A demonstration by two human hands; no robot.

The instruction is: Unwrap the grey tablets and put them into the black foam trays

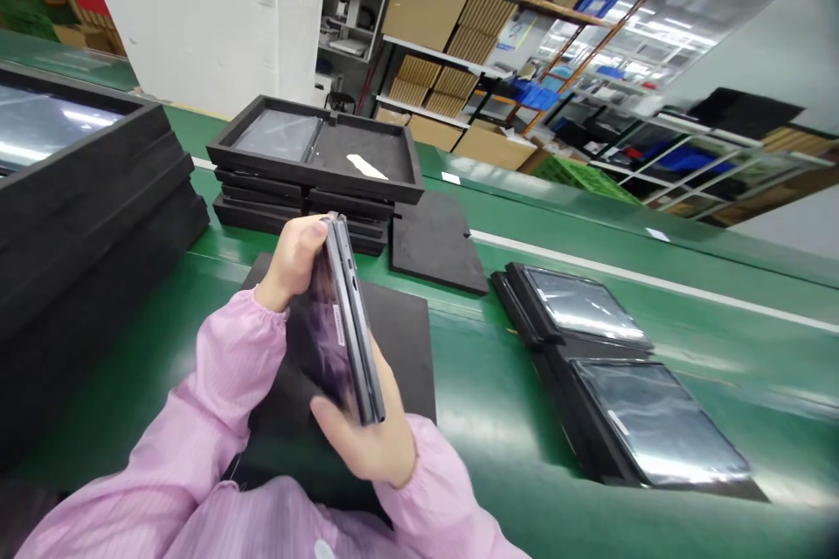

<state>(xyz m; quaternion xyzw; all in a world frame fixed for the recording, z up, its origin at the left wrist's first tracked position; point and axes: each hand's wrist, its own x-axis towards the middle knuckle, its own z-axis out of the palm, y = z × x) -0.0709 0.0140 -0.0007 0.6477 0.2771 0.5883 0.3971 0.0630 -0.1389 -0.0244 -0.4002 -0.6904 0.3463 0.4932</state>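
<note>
A slim grey laptop is held up on edge between my two hands, its side with small ports turned toward me. A glossy face of it, with a white label, reflects pink on the left. My left hand grips the upper end, thumb near the top corner. My right hand is closed round the lower end, with the thumb on the glossy side and the other fingers behind. Beneath lies a black foam mat on the green bench. Slight blur softens the right hand.
Black foam trays are stacked ahead, the top one holding a film-covered panel and a white scrap. Another tall tray stack stands left. A foam slab lies beyond the mat. Film-covered devices rest in foam on the right.
</note>
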